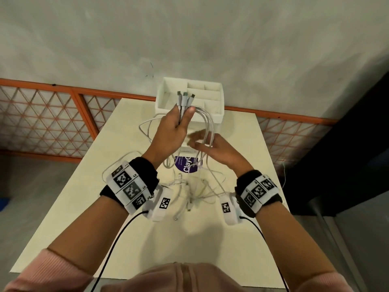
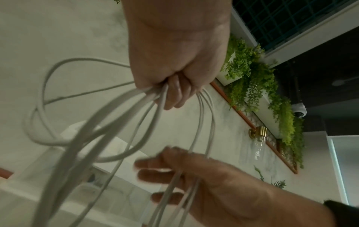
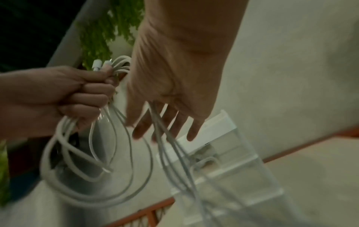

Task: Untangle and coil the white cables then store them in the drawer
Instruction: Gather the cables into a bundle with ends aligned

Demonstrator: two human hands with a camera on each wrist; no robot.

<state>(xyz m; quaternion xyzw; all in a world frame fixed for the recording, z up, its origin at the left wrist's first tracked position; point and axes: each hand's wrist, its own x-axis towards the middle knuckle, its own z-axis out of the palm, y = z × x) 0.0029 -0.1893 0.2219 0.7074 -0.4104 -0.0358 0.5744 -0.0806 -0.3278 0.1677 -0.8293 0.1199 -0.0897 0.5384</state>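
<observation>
My left hand (image 1: 179, 123) is raised over the table and grips a bundle of white cables (image 1: 208, 123). Three plug ends (image 1: 185, 95) stick up above its fist. Loops hang down from the fist (image 2: 174, 76) in the left wrist view. My right hand (image 1: 202, 142) is just below and to the right, blurred, its fingers (image 3: 165, 122) straight, with hanging cable strands (image 3: 170, 153) running between them. More tangled cable ends (image 1: 189, 192) lie on the table between my wrists. The white drawer (image 1: 217, 118) with several compartments stands open behind the hands.
The cream table (image 1: 105, 197) carries a purple round sticker (image 1: 188, 165) under the cables. An orange mesh railing (image 1: 63, 89) runs along the wall behind. A dark cabinet (image 1: 347, 144) stands to the right of the table.
</observation>
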